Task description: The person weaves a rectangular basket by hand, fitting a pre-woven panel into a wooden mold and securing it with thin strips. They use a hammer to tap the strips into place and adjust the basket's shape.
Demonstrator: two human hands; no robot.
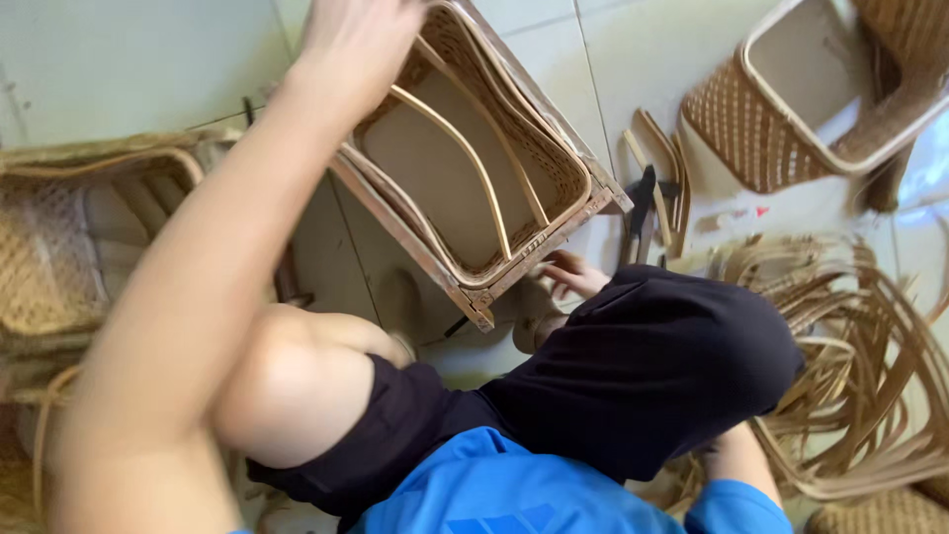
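Head-camera view, looking down on a seated person at work over a pale tiled floor (129,69). The left hand (361,40) reaches up along a bare forearm to the far rim of a rectangular woven bamboo basket with a wooden-strip frame (474,168); the hand lies on that upper edge, but the picture's top border cuts off the fingers, so whether they are curled around the rim or merely resting on it cannot be told. The right hand (571,274) sits at the basket's near lower corner, fingers bent and touching the frame there — the black shorts (643,366) over the knee hide most of the palm, and a firm clasp cannot be confirmed. The basket itself is tilted, its open mouth turned toward the camera, and is held between the two hands just above the person's knees; two thin curved bamboo strips (465,158) cross its interior. The person wears a blue shirt (474,489). To the right of the basket, on the floor, lies a dark hand tool (643,203) beside a few short flat bamboo pieces (662,158). Further right rests a second woven basket with a light rim (791,109), well apart from the first. A loose heap of long bamboo splints (860,366) spreads over the lower right. At the left edge stands a stack of woven bamboo ware (69,247).
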